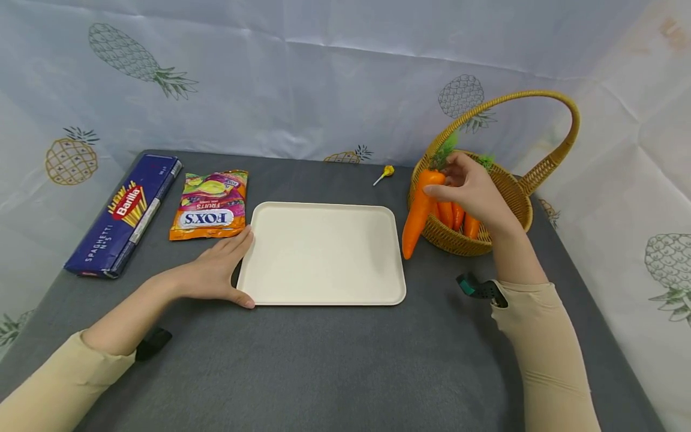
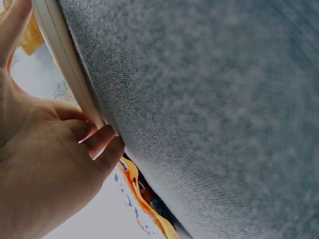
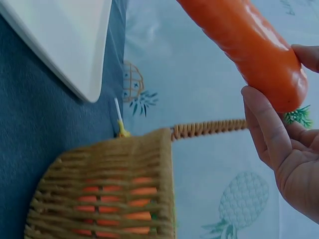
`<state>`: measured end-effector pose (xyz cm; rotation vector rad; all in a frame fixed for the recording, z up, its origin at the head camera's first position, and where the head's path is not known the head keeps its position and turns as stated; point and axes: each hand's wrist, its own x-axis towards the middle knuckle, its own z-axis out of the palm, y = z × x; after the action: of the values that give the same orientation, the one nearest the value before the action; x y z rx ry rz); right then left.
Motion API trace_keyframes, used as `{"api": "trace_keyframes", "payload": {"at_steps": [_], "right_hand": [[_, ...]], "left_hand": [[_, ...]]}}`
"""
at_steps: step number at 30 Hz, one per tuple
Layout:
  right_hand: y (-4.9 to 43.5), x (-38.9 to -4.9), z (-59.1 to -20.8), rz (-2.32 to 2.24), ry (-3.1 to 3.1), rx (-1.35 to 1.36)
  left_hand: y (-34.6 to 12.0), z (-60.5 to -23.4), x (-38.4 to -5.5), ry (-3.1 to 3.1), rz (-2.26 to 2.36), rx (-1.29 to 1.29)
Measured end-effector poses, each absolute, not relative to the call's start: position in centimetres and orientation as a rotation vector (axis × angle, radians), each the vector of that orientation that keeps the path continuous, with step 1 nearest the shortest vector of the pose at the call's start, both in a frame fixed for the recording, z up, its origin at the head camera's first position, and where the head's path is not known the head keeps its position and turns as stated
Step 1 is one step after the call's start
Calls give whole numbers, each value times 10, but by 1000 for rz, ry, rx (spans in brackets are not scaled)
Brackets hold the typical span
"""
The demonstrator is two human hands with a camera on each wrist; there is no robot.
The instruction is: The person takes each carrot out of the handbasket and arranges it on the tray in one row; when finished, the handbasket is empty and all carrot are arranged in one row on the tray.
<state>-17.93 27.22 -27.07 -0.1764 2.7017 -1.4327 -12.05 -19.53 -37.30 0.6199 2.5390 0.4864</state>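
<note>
My right hand (image 1: pixel 475 189) pinches an orange carrot (image 1: pixel 417 216) near its leafy green top. The carrot hangs tip down over the left rim of a wicker basket (image 1: pixel 513 192), overlapping the tray's right side closely in the head view. Several more carrots (image 1: pixel 445 213) lie inside the basket; through its weave they show in the right wrist view. My left hand (image 1: pixel 216 270) rests at the left edge of a cream rectangular tray (image 1: pixel 324 255), thumb and fingers spread along it. In the left wrist view the fingertips (image 2: pixel 110 144) touch the tray's side (image 2: pixel 67 64).
An orange and purple Fox's candy bag (image 1: pixel 210 204) lies behind my left hand. Farther left is a blue Barilla spaghetti box (image 1: pixel 124 216). A yellow lollipop (image 1: pixel 387 171) lies behind the tray, left of the basket. A pineapple-print cloth (image 1: pixel 324 90) hangs behind the grey table (image 1: pixel 324 372).
</note>
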Motion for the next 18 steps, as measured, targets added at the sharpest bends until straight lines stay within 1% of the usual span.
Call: {"api": "trace_keyframes", "payload": {"at_steps": [5, 18], "right_hand": [[262, -177, -270, -1443, 2703, -231], [240, -177, -277, -1370, 2668, -233]], "left_hand": [[-196, -373, -121, 2542, 485, 625], [-195, -372, -120, 2544, 492, 636]]}}
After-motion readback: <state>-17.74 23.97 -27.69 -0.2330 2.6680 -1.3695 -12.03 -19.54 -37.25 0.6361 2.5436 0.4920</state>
